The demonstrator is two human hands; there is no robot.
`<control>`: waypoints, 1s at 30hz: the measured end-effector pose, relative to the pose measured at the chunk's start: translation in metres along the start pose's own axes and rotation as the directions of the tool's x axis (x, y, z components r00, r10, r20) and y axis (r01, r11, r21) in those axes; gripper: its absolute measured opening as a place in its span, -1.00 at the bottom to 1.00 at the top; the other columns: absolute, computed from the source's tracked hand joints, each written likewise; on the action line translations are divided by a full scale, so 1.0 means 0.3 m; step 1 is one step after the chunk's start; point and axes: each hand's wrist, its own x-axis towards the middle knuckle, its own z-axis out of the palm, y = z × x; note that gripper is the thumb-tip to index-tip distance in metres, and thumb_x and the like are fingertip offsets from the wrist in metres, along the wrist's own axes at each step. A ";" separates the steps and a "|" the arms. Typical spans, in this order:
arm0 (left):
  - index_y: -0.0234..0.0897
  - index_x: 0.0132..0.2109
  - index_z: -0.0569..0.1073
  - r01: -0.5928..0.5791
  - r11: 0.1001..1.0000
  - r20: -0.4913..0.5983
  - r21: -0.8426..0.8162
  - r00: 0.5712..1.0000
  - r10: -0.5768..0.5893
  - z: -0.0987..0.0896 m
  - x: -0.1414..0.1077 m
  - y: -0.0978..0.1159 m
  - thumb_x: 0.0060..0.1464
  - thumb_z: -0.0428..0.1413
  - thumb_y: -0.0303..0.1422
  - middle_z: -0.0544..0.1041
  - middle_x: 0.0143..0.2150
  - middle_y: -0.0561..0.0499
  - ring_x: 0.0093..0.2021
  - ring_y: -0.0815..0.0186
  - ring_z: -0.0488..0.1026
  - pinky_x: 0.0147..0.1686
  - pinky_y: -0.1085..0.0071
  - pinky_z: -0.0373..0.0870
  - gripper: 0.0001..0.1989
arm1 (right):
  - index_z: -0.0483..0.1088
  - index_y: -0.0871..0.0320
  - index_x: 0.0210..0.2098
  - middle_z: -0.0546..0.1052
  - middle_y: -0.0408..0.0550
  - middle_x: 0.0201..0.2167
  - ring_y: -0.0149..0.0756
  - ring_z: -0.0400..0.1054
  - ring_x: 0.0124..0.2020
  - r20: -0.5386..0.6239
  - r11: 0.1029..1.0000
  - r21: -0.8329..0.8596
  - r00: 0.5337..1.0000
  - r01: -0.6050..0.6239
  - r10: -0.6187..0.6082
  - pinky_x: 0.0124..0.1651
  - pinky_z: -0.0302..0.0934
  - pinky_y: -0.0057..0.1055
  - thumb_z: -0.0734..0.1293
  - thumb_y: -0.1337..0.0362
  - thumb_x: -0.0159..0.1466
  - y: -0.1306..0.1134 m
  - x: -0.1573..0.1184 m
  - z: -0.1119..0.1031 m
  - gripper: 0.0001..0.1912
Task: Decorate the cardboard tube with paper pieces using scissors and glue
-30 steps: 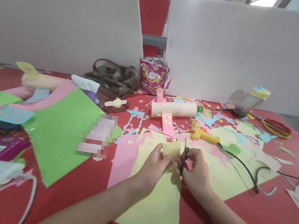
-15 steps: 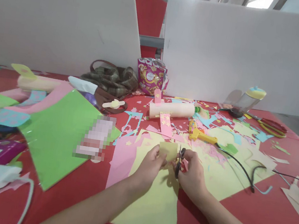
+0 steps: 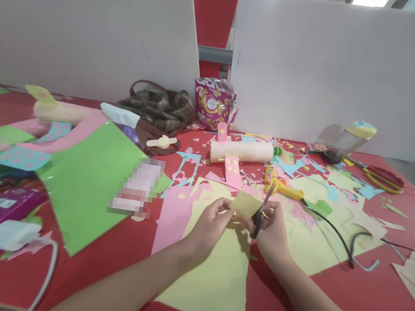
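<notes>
My left hand (image 3: pixel 210 228) pinches a small yellow piece of paper (image 3: pixel 244 205) by its lower left edge. Dark-handled scissors (image 3: pixel 259 218) are in my right hand (image 3: pixel 273 233), their blades pointing up beside the paper's right edge. Whether the blades touch the paper I cannot tell. Both hands are above a large pale yellow sheet (image 3: pixel 210 291), which overlaps a pink sheet (image 3: pixel 172 218). Just beyond them lies a cream paper tube (image 3: pixel 247 152) with pink star-patterned strips and a green end.
A yellow glue gun (image 3: pixel 284 189) with a black cord lies beyond my right hand. Paper scraps surround it. Further right are a clear bottle (image 3: pixel 350 140) and red-and-yellow-handled scissors (image 3: pixel 385 178). Leftward lie a green sheet (image 3: pixel 82 183) and a purple power strip (image 3: pixel 8 209). A snack bag (image 3: pixel 213 104) stands behind.
The small yellow paper has tilted and shifted slightly right. The scissors have turned, so their blades now show longer and point up to the right. The view has shifted a little.
</notes>
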 end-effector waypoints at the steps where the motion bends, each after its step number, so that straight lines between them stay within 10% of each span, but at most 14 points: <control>1: -0.32 -0.32 0.32 0.013 1.000 -0.006 0.012 1.000 -0.013 -0.004 0.002 0.002 -0.03 -0.01 -0.38 0.44 -0.37 0.00 -0.37 0.37 0.40 -0.31 0.44 0.29 -0.89 | 0.06 0.05 -0.41 0.35 -0.28 -0.52 -0.39 0.31 -0.54 -0.004 0.998 0.059 1.000 -0.024 0.024 -0.52 0.19 -0.48 0.41 0.37 -0.15 -0.005 0.003 -0.001 -0.55; 30: -0.36 -0.49 0.34 0.057 0.987 -0.040 0.153 0.998 -0.052 -0.013 0.015 -0.006 -0.18 0.13 -0.26 0.39 -0.60 0.03 -0.55 0.36 0.38 -0.53 0.48 0.28 -0.78 | 0.05 0.04 -0.38 0.35 -0.29 -0.57 -0.34 0.36 -0.59 0.039 0.972 0.180 0.988 -0.152 0.147 -0.52 0.28 -0.39 0.38 0.27 -0.05 -0.023 -0.011 0.012 -0.61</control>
